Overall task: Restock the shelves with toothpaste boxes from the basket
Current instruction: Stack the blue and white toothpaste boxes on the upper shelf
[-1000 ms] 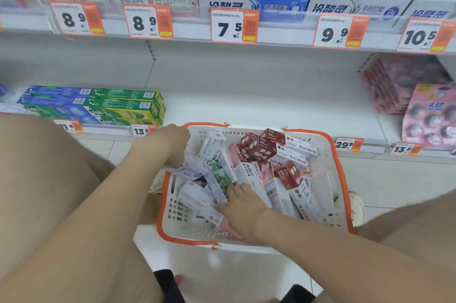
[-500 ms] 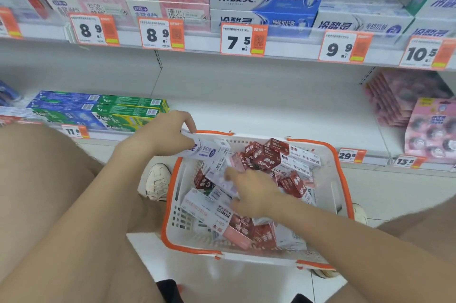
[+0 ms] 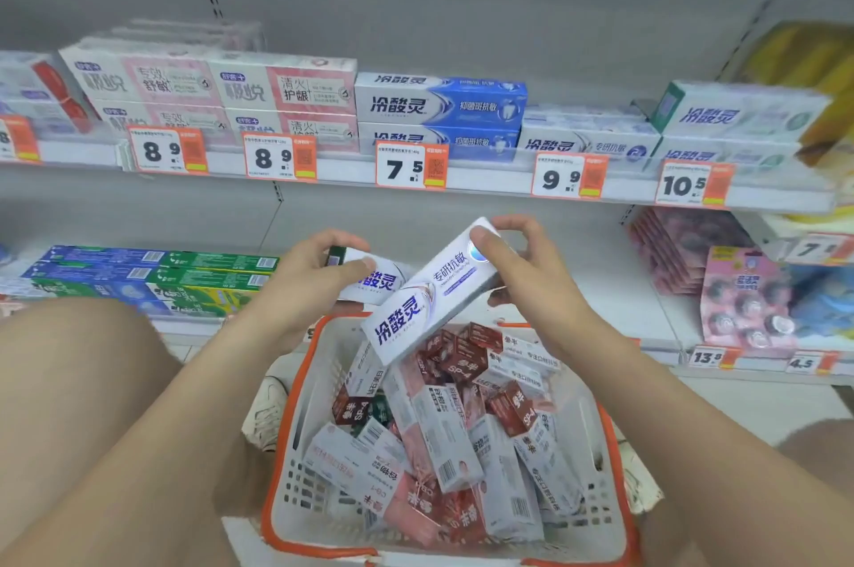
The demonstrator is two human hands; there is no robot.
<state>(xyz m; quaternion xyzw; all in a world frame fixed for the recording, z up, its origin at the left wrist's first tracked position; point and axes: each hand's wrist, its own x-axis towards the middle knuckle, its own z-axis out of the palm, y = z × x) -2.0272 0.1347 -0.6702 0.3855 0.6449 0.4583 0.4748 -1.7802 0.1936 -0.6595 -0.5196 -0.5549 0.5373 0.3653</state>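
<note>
Head: toothpaste box (image 3: 430,301) in right hand (image 3: 524,277)

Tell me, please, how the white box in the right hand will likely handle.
The white box is probably stiff and light: it lies straight though the right hand pinches only one end. Flat faces suggest it won't roll. Its glossy card may be slippery.

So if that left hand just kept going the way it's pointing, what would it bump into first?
Probably the long white box the right hand holds: it slants across just beyond the left hand and the small box it grips. Depth is unclear, so it might slip behind.
</note>
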